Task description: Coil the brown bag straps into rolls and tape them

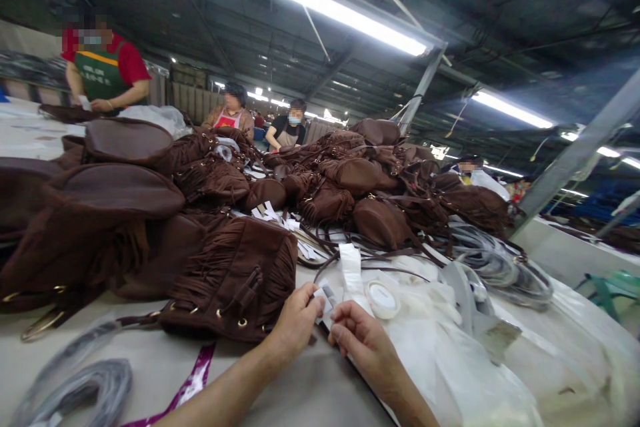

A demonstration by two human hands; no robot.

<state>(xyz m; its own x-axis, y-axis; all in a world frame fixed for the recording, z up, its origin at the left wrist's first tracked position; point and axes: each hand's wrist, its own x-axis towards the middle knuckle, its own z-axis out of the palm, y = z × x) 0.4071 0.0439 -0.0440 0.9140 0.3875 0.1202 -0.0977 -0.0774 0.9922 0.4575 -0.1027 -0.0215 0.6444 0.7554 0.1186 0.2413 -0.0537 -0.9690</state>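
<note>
My left hand (296, 319) pinches a small white and grey label (326, 296) between thumb and fingertips. Close beside it, my right hand (361, 335) is closed, its fingertips curled near the label's edge; whatever they grip is too small to make out. A dark brown fringed bag (233, 280) with gold eyelets lies on its side just left of my left hand. Beyond my right hand are a white strip (351, 265) and a roll of white tape (383, 298). A thin dark strap runs on the table beneath my hands.
Brown bags (350, 177) are heaped across the table. A grey tape dispenser (465, 293) and clear plastic (445, 347) lie at right, plastic-wrapped coiled straps (500, 267) behind. Another wrapped coil (90, 387) is front left. Co-workers, one in a green apron (100, 77), stand beyond.
</note>
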